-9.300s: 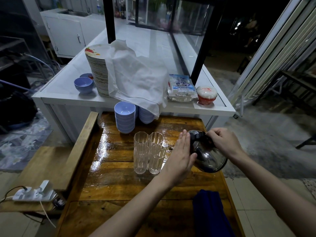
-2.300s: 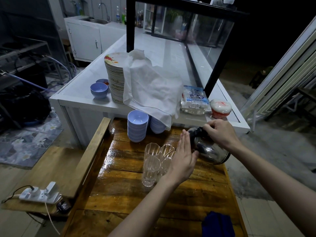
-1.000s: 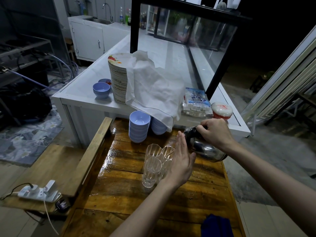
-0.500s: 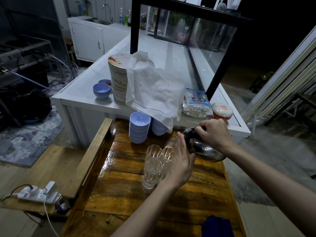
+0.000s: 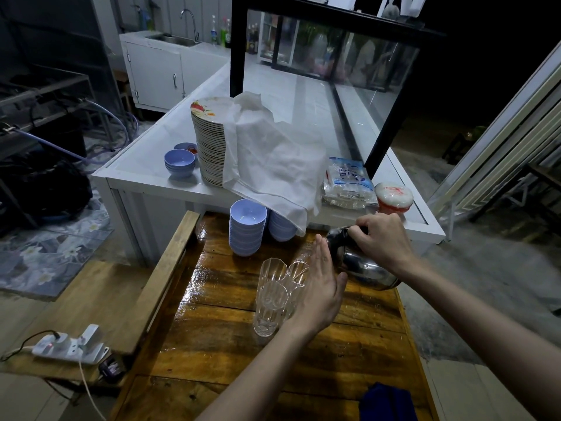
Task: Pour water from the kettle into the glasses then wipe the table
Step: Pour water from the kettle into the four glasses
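Tilting kettle [image 5: 361, 264] in right hand [image 5: 381, 238]; left hand [image 5: 320, 288] flat beside glasses [image 5: 274, 291].

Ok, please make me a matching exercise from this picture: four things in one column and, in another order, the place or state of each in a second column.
Things:
1. kettle
2. blue cloth
3. white cloth
4. power strip

Places or states:
a. draped over the stack of plates
b. on the low wooden bench, with a plug in it
c. tilted toward the glasses, held by the right hand
d. at the near edge of the wooden table

Pairs: 1-c, 2-d, 3-a, 4-b
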`<state>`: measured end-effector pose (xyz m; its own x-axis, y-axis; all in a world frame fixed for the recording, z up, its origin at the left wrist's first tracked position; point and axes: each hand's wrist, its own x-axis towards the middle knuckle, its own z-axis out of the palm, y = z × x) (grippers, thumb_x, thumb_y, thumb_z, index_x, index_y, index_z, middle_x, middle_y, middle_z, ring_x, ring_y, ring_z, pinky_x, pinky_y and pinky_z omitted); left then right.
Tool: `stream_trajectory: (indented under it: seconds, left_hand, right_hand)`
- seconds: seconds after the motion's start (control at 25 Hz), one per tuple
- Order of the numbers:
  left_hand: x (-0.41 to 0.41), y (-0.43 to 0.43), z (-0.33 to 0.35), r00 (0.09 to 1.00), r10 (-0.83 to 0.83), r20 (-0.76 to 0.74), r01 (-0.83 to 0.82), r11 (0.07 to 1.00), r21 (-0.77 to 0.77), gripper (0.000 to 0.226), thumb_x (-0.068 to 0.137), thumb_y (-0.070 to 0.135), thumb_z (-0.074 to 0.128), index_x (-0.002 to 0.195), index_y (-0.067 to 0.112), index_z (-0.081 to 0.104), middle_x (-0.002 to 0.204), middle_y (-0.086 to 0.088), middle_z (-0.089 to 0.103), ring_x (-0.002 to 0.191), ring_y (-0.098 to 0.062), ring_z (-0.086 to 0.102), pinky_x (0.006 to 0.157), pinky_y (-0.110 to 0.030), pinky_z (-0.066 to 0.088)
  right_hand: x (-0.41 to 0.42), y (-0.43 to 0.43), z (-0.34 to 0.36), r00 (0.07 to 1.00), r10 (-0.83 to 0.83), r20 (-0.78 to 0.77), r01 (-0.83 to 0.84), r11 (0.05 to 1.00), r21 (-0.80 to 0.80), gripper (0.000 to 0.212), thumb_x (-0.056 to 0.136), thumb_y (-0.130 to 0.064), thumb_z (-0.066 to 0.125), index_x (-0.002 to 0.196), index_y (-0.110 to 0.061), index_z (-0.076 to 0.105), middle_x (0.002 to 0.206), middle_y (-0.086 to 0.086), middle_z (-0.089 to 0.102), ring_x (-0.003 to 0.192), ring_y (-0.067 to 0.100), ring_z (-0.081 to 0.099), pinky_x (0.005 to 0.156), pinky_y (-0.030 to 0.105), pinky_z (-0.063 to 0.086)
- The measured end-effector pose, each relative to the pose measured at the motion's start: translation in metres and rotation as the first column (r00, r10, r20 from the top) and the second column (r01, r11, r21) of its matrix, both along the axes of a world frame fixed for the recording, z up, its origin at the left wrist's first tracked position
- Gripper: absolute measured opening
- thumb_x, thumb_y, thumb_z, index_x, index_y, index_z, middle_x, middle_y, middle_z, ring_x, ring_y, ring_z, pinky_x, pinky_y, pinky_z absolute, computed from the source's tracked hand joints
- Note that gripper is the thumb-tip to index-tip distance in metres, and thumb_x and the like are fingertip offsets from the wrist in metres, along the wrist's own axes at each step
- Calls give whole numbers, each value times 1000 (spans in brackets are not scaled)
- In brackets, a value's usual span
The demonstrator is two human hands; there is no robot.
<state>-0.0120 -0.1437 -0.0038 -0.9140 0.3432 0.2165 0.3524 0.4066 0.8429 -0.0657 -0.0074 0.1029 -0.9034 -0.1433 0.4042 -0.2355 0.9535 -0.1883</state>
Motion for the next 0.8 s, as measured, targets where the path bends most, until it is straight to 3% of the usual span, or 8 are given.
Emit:
stream_trajectory:
  seconds: [0.24,0.4,0.56,0.68,0.8]
  left_hand:
    - [-7,1,13,998,-54,-41,48,990,-131,67,105,33,29,153,13,-14,161,-2,-21,147,-9,-21,121,-27,-9]
    - [-13,4,23,987,-126,-102,101,970,-221,64,104,39,24,155,10,-1,164,-6,-6,150,-13,-10,123,-30,-3]
    - [-14,7,33,972,-152,-180,102,960,-262,59,104,28,31,155,8,7,164,-8,3,151,-15,-4,122,-29,-2]
    - [-15,4,36,966,-126,-227,65,963,-260,59,104,28,30,154,7,8,164,-8,3,151,-15,-3,122,-27,-4]
    - [-15,-5,34,970,-60,-237,11,979,-202,60,104,27,32,154,6,7,163,-9,2,151,-15,-4,123,-31,-2]
  right_hand:
    - [22,13,-6,979,-181,89,197,954,-227,35,90,-24,57,59,-12,67,55,6,62,52,18,55,49,25,32]
    - [41,26,-21,917,-333,219,399,792,-463,42,90,-22,55,50,-10,55,51,7,54,55,21,48,52,32,34]
    - [51,34,-36,898,-372,234,435,677,-594,38,89,-26,54,64,1,66,67,24,66,61,28,56,56,42,45]
    - [48,28,-33,914,-346,209,397,669,-629,37,89,-24,55,66,1,67,68,23,67,59,24,54,55,37,44]
    - [39,15,-19,941,-289,174,335,734,-590,38,91,-22,56,58,-6,63,59,15,62,56,20,49,52,31,36]
